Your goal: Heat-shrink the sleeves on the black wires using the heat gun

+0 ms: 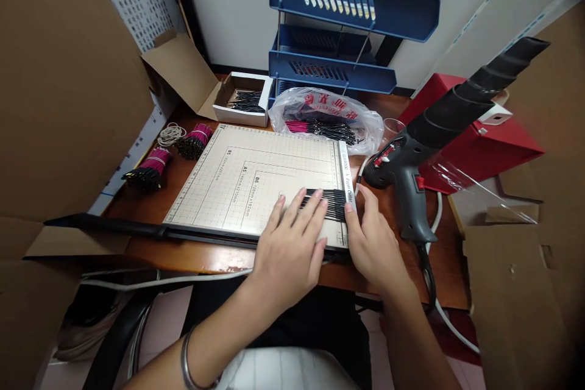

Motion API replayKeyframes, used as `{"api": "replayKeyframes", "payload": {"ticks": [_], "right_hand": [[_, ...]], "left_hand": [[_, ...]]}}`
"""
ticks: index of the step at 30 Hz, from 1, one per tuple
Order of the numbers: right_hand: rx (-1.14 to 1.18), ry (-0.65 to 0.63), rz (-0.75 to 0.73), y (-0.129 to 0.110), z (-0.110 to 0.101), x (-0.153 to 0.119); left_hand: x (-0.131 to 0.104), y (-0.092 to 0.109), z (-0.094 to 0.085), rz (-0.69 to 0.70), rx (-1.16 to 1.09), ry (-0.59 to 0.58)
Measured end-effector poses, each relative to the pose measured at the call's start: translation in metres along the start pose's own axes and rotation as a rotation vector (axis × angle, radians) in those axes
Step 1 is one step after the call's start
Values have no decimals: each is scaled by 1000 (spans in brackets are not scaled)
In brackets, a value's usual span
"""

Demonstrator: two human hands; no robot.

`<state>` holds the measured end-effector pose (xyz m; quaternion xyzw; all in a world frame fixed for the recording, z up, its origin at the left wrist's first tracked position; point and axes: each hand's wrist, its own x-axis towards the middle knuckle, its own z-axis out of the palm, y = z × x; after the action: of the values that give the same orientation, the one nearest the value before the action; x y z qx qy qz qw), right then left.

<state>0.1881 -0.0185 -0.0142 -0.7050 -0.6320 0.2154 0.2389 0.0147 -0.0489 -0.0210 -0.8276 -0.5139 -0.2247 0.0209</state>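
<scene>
Head view: I am holding my left hand (287, 247) flat and open, with its fingers spread, and it is covering part of a row of thin black strands (334, 201). The strands are lying side by side on the right part of the paper cutter (214, 177), and their right ends are reaching the raised printed edge strip (343, 164). My right hand (377, 244) is resting at that strip, thumb beside the strand ends and fingers half curled on the outer side; I cannot tell whether it is pinching anything. The cutter's black lever (114, 224) is stretching leftward along the near side of the board. Beyond the board's left side, two pink-and-black bundles (148, 169) are lying on the wooden desk (183, 261), and a pale coil of cord (172, 133) is sitting near them. Behind the board, a small white box (240, 116) is holding dark strands, and a clear plastic bag (372, 125) is holding more pink-and-black pieces. A blue tray rack (331, 67) is standing behind the bag. To my right, a dark heat gun (414, 195) is pointing upward in front of a red box (484, 158)
</scene>
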Motion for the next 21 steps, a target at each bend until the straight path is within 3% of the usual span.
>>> {"api": "replayKeyframes", "payload": {"ticks": [5, 11, 21], "right_hand": [[43, 12, -242, 5, -3, 30], [-38, -84, -228, 4, 6, 46], [18, -89, -206, 3, 6, 41]], "left_hand": [[27, -12, -2, -24, 9, -105], [49, -12, 4, 77, 3, -231], [49, -9, 14, 76, 15, -328]]}}
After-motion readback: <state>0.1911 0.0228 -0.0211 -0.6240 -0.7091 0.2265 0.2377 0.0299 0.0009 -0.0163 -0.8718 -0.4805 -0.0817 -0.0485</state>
